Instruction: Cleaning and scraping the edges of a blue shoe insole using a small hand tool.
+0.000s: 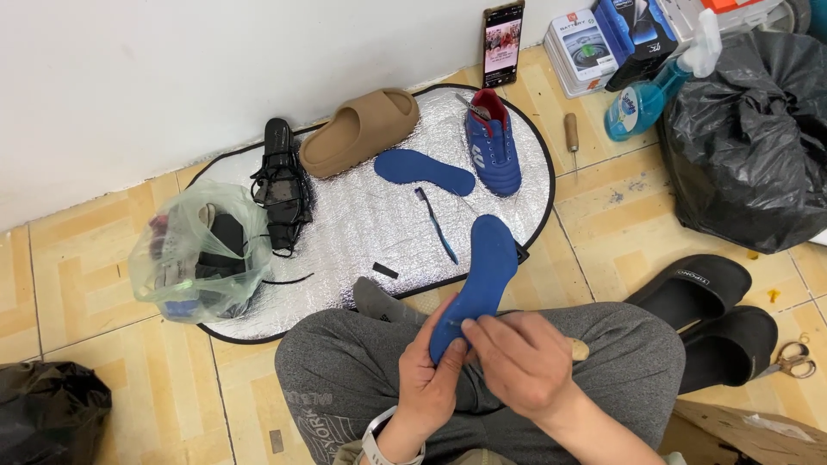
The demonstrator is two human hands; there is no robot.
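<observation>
Covering most of the floor in the head view were tan and yellow tiles point(77, 258), meeting a white wall point(172, 60) along the far edge. A silver oval reflective mat point(362, 232) lay on the tiles against that wall. Near its far edge stood a tan foam slide point(357, 129), a black shoe point(282, 185) with loose laces, and a blue lace-up shoe point(493, 142) with a red lining. A second blue insole point(424, 170) and a blue toothbrush point(438, 226) lay near the mat's middle, and a clear plastic bag of shoes point(200, 254) sat on its left edge. A phone point(503, 41) leaned upright against the wall. Off the mat's right edge were a blue spray bottle point(646, 95), a black rubbish bag point(749, 138), a pair of black slides point(711, 319) and scissors point(797, 360).

The person sat cross-legged in grey trousers. The blue insole point(478, 280) was long, slim and rounded at its toe end, which pointed up over the mat's near edge. The left hand point(431, 379) was closed around its heel end from beneath. The right hand point(521, 362) had its fingers curled, pinching the same end from above.
</observation>
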